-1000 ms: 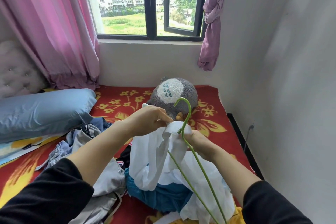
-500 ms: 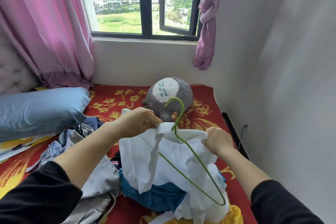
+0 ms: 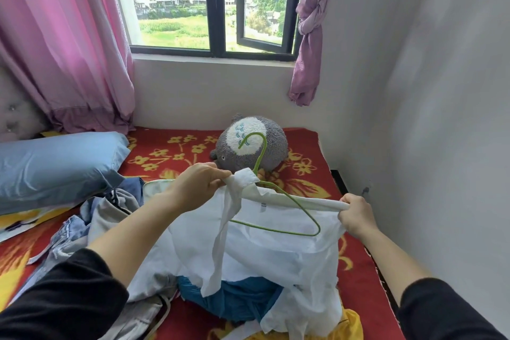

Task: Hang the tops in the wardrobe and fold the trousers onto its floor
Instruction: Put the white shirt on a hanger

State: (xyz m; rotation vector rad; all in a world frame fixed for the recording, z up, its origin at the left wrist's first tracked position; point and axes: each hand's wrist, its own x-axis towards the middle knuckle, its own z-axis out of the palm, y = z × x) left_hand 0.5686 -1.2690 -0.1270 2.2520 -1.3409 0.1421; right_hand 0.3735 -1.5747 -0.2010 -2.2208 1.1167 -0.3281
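I've got the white shirt [image 3: 276, 240] up over the clothes pile on the bed, left hand [image 3: 197, 185] pinching the collar, right hand [image 3: 356, 215] gripping the shoulder. Green hanger [image 3: 278, 201] is half in; I'd keep the fabric taut so the arm slides through cleanly.

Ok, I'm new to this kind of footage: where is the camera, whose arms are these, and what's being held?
There is no machine here. One camera sits on a person's head, looking forward and down, so the arms are their own. The left hand and right hand each grip the top edge of a white shirt, stretching it between them; a green hanger pokes up at its collar. Below, on the red floral bed, lie crumpled clothes, a blue pillow and a grey plush toy.
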